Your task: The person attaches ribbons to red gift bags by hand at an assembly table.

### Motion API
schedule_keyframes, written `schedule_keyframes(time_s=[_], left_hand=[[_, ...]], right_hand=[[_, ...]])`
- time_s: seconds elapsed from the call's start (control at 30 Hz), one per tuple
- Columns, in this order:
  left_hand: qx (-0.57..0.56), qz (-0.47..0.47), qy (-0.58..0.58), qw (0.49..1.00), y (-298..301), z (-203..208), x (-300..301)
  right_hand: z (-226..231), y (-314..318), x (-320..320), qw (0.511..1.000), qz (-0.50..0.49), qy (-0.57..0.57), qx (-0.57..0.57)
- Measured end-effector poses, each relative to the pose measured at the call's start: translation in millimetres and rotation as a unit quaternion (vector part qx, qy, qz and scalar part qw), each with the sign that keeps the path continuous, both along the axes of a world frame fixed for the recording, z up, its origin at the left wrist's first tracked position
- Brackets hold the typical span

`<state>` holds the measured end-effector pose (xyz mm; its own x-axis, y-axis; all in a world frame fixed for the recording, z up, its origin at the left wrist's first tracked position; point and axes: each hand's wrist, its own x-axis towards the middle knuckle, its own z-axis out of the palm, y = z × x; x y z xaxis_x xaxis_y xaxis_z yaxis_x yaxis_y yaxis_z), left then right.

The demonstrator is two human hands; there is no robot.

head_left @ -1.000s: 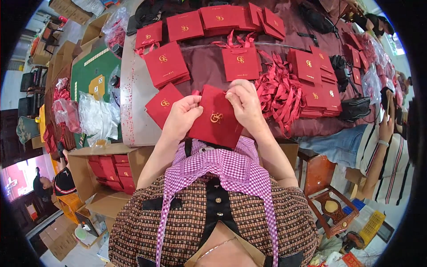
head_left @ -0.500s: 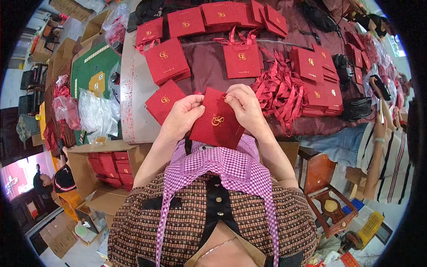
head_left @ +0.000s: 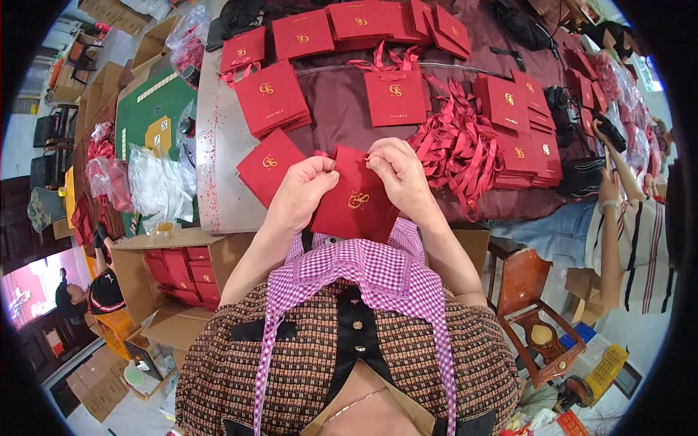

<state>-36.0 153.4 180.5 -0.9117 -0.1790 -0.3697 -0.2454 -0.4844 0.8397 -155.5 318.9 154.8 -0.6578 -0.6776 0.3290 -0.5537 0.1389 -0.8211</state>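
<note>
Close in front of me hangs a small red paper gift bag (head_left: 355,207) with a gold emblem, upright and slightly tilted. My left hand (head_left: 302,190) is closed at its upper left edge, with a bit of red ribbon (head_left: 321,154) showing at the fingertips. Pinching the bag's upper right corner is my right hand (head_left: 398,174); whatever else lies between those fingertips is too small to make out. Partly behind my left hand, another flat red bag (head_left: 265,163) rests on the table. A heap of loose red ribbons (head_left: 458,149) lies right of my right hand.
A bag with ribbon handles (head_left: 395,102) lies ahead, and a bag stack (head_left: 273,98) stands left of it. More stacks (head_left: 505,105) sit at right. An open carton (head_left: 171,312) holds red bags. A wooden chair (head_left: 527,305) stands at right. Another person (head_left: 632,240) works there.
My hands and the bag between them have barely shifted. At the right, the other person's arms have moved around a dark object.
</note>
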Motion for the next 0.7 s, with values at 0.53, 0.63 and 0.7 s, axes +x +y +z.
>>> schedule_keyframes(time_s=[0.53, 0.63, 0.7], left_hand=[[-0.075, 0.025, -0.030, 0.996, 7, 1, -3], [-0.091, 0.034, -0.026, 0.995, 6, -10, -3], [-0.153, 0.029, -0.015, 0.988, 5, -15, -4]], right_hand=[[27, 0, 14, 0.971, -0.078, 0.220, 0.044], [38, -1, 16, 0.961, -0.099, 0.257, 0.029], [36, -1, 18, 0.967, -0.057, 0.246, 0.030]])
